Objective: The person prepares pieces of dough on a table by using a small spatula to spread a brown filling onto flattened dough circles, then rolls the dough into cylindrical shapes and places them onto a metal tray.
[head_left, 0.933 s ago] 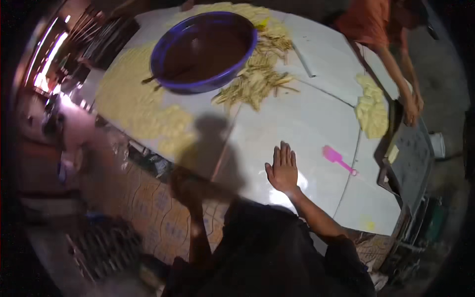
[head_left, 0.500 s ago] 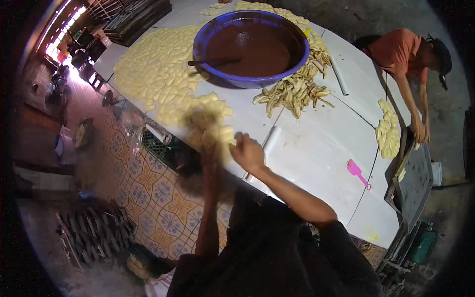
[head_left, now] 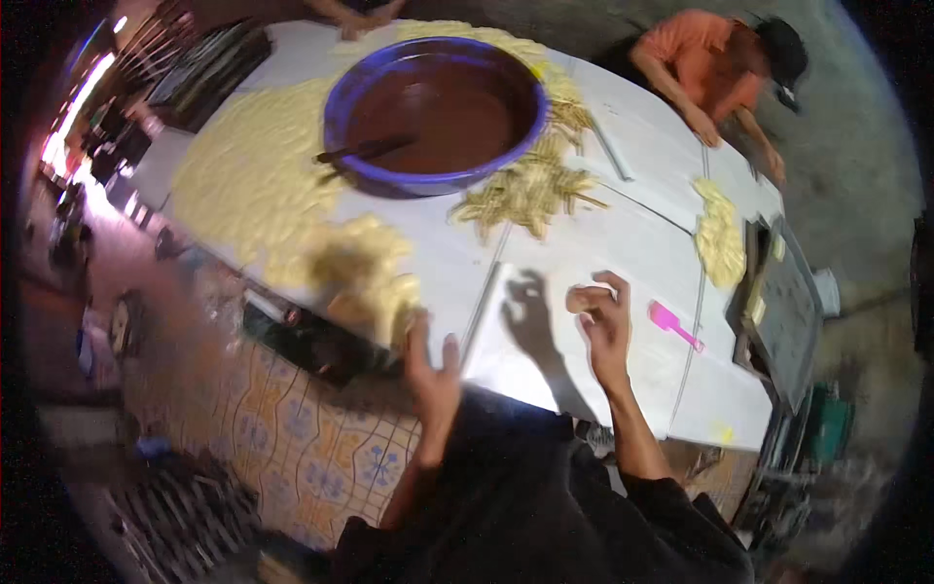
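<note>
Hovering over the tabletop (head_left: 637,248), my right hand (head_left: 609,323) curved its parted fingers (head_left: 613,282), while my left hand (head_left: 432,378) gaped beside pale-yellow dough pieces (head_left: 377,238).

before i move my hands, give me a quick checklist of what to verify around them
1. Left hand open: ok, thumb and fingers apart near the yellow dough pieces.
2. Right hand empty: cannot tell, fingers curled.
3. Pink scraper clear of the right hand: ok, lying to its right on the table.
4. Purple basin upright: ok, dark utensil across its rim.
5. Orange-shirted co-worker clear of both hands: ok, at the table's far right.
</note>
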`<state>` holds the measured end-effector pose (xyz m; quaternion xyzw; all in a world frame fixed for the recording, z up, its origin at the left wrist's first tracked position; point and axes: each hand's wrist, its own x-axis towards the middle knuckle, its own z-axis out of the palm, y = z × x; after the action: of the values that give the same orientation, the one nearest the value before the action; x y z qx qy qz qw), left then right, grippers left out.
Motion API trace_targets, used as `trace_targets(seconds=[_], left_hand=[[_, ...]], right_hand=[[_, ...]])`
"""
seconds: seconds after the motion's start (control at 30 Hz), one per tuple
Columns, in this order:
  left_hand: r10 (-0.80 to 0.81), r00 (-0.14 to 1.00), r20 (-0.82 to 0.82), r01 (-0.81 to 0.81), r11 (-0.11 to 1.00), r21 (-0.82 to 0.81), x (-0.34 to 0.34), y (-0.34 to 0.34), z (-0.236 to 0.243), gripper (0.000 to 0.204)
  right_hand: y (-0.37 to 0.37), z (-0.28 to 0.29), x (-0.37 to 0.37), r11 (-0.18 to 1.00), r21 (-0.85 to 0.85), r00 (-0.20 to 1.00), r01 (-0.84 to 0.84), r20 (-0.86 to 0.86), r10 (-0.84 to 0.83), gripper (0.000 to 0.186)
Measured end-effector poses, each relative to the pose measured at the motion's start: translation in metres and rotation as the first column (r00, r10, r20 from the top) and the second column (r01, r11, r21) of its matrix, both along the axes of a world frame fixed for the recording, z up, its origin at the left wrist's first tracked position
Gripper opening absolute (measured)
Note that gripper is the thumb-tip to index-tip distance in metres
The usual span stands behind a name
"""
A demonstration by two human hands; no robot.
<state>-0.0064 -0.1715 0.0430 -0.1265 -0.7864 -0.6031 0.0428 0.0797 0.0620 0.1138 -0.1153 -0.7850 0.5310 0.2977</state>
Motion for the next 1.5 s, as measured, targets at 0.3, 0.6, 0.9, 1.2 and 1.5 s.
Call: trace_targets(seconds=[0.3, 0.6, 0.9, 1.2, 1.5], left_hand=[[-0.717, 0.58, 0.386, 0.459, 0.68, 0.572, 0.051, 0.118, 0.006, 0.02], [-0.506, 0.822, -0.26, 0.358, 0.816, -0.455, 0.055, 0.153, -0.018, 0.032], [-0.906, 0.403, 0.13, 0.507, 0.103, -0.856, 0.075, 0.152, 0.001, 0.105], [-0.026, 0.985, 0.168, 0.157, 0.524, -0.837, 0.024, 0.081, -0.027, 0.068], [-0.751, 0.625, -0.213, 0.454, 0.571, -0.684, 0.044, 0.154, -0.014, 0.033]], right_hand=[[0.013, -0.024, 0.077, 0.991, 0.013, 0.97, 0.13, 0.208, -0.129, 0.037], [0.038, -0.078, 0.117, 0.898, 0.317, 0.87, 0.304, 0.291, -0.397, 0.035], [0.056, -0.101, 0.121, 0.671, 0.706, 0.88, -0.226, 0.444, -0.17, 0.055], [0.077, -0.075, 0.142, 0.82, 0.559, 0.932, -0.124, 0.35, -0.098, 0.046], [0.1, -0.088, 0.119, 0.767, 0.635, 0.968, -0.095, 0.24, -0.078, 0.039]])
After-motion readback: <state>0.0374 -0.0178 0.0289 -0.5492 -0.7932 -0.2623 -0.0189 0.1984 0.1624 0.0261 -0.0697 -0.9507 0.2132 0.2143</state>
